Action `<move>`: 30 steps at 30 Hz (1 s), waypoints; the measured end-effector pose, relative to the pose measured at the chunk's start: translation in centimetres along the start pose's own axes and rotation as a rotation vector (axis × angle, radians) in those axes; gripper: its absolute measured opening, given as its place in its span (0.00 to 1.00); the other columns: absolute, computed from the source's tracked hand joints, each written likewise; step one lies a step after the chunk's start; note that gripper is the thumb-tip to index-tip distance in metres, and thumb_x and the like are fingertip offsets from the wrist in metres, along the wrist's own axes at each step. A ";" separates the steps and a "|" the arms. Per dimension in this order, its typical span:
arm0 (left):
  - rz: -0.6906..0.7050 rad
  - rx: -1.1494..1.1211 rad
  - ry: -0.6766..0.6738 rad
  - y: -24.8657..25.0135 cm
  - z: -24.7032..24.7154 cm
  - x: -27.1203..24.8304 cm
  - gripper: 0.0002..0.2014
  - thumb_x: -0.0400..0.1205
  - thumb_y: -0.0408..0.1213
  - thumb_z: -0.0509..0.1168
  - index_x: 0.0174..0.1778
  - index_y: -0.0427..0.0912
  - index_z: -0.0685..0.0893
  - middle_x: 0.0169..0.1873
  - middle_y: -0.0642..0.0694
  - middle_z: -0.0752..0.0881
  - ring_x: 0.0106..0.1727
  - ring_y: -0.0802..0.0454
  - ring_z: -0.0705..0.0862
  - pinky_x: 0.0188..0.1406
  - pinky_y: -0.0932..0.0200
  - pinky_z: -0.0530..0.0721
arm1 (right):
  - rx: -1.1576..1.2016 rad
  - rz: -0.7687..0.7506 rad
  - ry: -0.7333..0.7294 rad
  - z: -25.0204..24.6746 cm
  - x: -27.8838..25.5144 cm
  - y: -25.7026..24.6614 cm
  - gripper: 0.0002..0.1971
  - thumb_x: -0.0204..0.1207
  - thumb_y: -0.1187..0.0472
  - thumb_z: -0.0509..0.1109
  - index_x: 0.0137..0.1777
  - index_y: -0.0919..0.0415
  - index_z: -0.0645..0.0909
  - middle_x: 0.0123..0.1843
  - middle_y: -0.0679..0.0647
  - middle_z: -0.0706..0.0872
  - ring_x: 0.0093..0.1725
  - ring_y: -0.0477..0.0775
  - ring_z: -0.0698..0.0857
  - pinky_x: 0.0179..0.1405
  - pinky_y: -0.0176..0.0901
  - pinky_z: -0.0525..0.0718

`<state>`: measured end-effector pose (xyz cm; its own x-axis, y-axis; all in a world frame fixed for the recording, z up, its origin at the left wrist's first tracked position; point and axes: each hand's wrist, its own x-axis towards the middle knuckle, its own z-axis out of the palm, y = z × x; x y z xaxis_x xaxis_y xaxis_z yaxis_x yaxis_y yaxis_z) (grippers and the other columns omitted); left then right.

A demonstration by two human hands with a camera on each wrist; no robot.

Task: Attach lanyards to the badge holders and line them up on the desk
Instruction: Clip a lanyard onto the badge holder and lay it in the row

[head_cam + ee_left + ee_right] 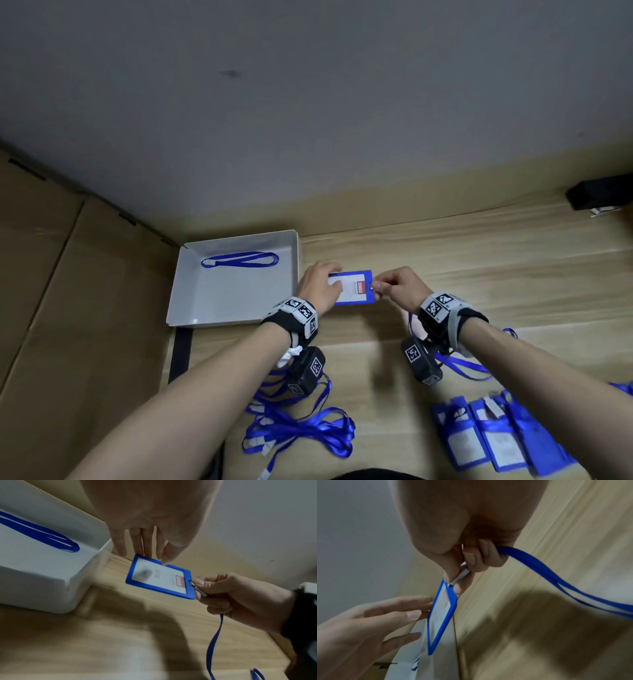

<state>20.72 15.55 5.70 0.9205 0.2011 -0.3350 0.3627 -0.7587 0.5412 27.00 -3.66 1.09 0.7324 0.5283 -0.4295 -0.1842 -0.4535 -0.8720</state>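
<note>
Pinching hand: right hand (397,287) nips the metal clip (461,573) at the badge holder's slot
Left hand (320,287): pinches the badge holder (354,287) by its other end
Badge holder: over the desk (479,274), just beside the white tray (222,301)
Lanyard (214,639): hangs from the right hand

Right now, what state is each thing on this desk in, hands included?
badge holder, held between both hands
left hand, pinches the badge holder opposite its slot
right hand, pinches the clip
clip, at the holder's slot; hooked or not, cannot tell
strap, hangs from the right hand
tray, holds one flat lanyard
loose lanyards, tangled heap on the desk
other badge holders, side by side on the desk
</note>
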 end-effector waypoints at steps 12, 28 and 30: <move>-0.176 0.206 -0.300 -2.7 1.2 7.8 0.25 0.83 0.38 0.61 0.78 0.36 0.71 0.78 0.40 0.69 0.77 0.41 0.71 0.74 0.53 0.70 | -0.260 0.100 -0.060 0.1 14.2 0.2 0.16 0.80 0.60 0.70 0.29 0.53 0.85 0.34 0.53 0.89 0.38 0.51 0.82 0.47 0.45 0.80; -0.586 0.240 -0.450 -2.0 4.4 11.5 0.37 0.85 0.39 0.55 0.87 0.45 0.44 0.85 0.42 0.33 0.86 0.40 0.37 0.85 0.43 0.47 | -0.346 0.145 -0.014 -3.5 14.6 2.3 0.08 0.76 0.61 0.70 0.42 0.56 0.92 0.43 0.57 0.93 0.48 0.59 0.88 0.51 0.48 0.84; -0.596 0.253 -0.441 -1.6 4.4 11.5 0.36 0.86 0.38 0.55 0.87 0.44 0.43 0.85 0.42 0.33 0.87 0.40 0.37 0.84 0.43 0.46 | -0.375 0.159 -0.004 -5.4 13.7 2.8 0.09 0.76 0.61 0.70 0.41 0.52 0.92 0.44 0.56 0.93 0.49 0.59 0.88 0.52 0.49 0.84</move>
<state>30.09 16.37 -2.47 0.4188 0.3946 -0.8179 0.6846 -0.7290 -0.0011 40.02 -1.55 -5.94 0.7114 0.4333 -0.5533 -0.0424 -0.7594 -0.6492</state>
